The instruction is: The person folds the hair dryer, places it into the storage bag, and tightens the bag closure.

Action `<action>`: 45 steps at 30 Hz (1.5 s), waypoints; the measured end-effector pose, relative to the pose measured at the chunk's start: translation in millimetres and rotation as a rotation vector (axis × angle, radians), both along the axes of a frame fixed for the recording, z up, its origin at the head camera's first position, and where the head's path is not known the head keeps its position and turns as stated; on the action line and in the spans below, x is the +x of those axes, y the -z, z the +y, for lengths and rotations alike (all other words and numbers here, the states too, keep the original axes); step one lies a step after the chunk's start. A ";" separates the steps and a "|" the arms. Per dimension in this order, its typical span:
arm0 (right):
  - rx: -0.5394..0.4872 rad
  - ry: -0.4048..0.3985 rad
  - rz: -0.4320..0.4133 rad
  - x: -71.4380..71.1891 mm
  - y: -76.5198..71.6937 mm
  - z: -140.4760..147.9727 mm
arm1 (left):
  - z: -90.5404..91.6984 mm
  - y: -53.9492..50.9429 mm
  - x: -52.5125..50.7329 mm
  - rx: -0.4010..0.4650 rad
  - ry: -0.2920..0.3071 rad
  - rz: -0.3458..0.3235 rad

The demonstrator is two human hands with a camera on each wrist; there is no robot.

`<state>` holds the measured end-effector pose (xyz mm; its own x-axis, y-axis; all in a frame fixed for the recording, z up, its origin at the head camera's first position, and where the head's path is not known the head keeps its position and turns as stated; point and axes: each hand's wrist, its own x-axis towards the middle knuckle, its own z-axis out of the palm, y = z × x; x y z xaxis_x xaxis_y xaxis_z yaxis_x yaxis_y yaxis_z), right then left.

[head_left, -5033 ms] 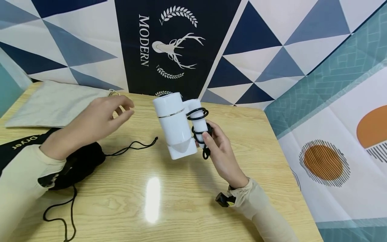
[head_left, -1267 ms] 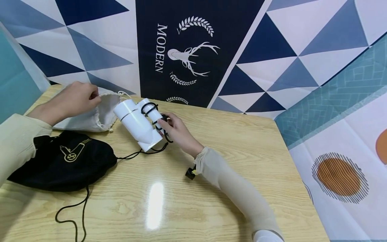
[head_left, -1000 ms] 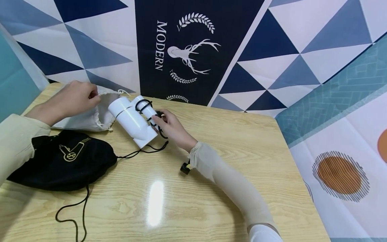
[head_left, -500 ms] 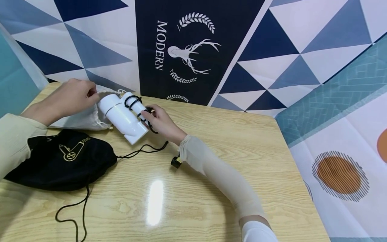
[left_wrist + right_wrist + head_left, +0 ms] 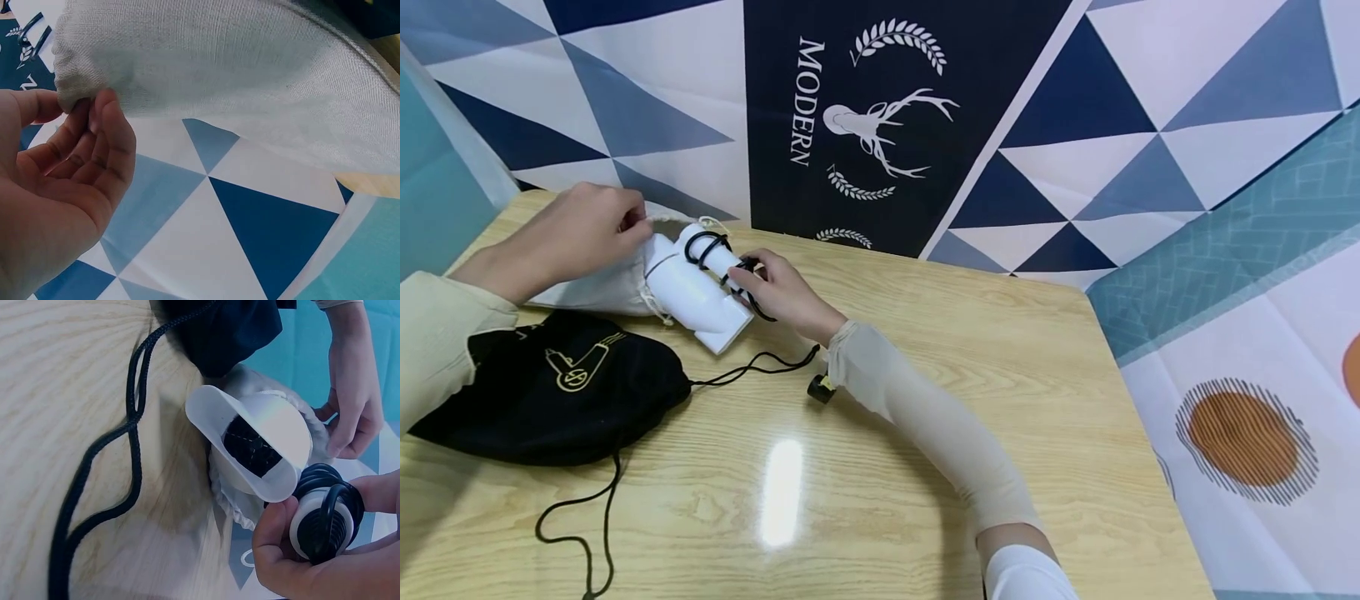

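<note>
My right hand [image 5: 790, 296] grips the handle of a white hair dryer [image 5: 688, 292], its black cord [image 5: 703, 248] wound round the handle. The dryer's back end sits in the mouth of a pale cloth drawstring bag [image 5: 598, 292]; its flat nozzle [image 5: 203, 406] points out of the bag in the right wrist view. My left hand [image 5: 580, 233] pinches the upper edge of the bag's mouth, thumb against fingertips, and the cloth [image 5: 219, 69] hangs raised from it in the left wrist view. The part of the dryer inside the bag is hidden.
A black drawstring pouch [image 5: 572, 400] with a gold hair dryer print lies in front of the pale bag. Its black cords [image 5: 752, 367] trail over the wooden table [image 5: 925, 400]. Patterned cloth [image 5: 865, 125] stands behind the table's back edge.
My right hand first held the dryer over mid-table, then carried it left until its back end entered the bag's mouth. My left hand moved from the air to the bag's edge, lifting it.
</note>
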<state>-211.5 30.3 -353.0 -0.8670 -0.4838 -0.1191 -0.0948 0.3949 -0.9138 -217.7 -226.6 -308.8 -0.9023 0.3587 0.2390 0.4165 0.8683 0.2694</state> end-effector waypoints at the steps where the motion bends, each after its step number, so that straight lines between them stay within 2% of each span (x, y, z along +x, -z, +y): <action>1: 0.014 -0.005 0.002 -0.6 -0.4 -0.4 | 0.7 -0.5 0.1 -0.001 0.005 0.004; 6: 0.073 -0.024 0.005 -3.3 -3.6 -5.0 | 3.8 -0.5 0.0 0.010 0.025 0.028; 13: 0.079 -0.048 -0.005 -7.0 -6.5 -21.7 | 4.0 -0.7 1.9 0.026 0.033 0.031; 19: 0.115 -0.059 0.036 -9.6 -7.6 -34.6 | 6.0 -2.2 4.1 0.023 0.037 0.025; 26: 0.161 -0.045 0.091 -13.6 -12.3 -41.6 | 7.2 -6.8 6.2 0.034 0.039 0.051; 33: 0.137 -0.051 0.087 -12.6 -14.9 -49.7 | 9.6 -7.6 11.3 0.032 0.069 0.072; 45: 0.132 -0.044 0.180 -10.4 -15.2 -63.4 | 15.8 -6.5 15.1 0.051 0.111 0.124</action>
<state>-221.9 -33.1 -337.8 -0.8586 -0.5119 -0.0294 -0.2713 0.5021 -0.8212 -202.6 -210.8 -302.4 -0.8200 0.4393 0.3670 0.5424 0.8013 0.2526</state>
